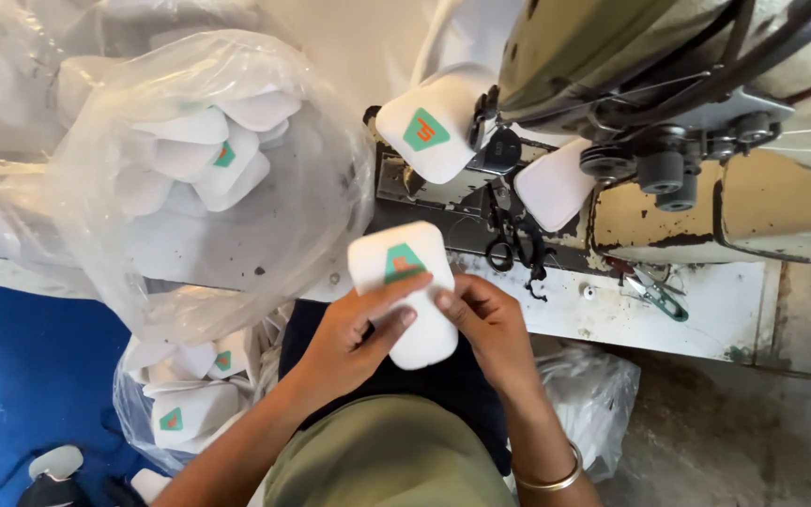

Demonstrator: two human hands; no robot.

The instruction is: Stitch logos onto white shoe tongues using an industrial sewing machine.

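Head view shows us looking down at our two hands over our lap, both grasping one white padded piece with a green patch on its face. Our left hand holds it from the left, thumb laid across the front just below the patch; our right hand pinches its right edge with the fingertips, a gold bangle on that wrist. We hold the piece just in front of the edge of the white table. On the table stands a worn cream sewing machine, with another white piece bearing a green patch lying under its arm. Black scissors and small green-handled snips lie on the table. To our left, clear plastic bags hold more white pieces.
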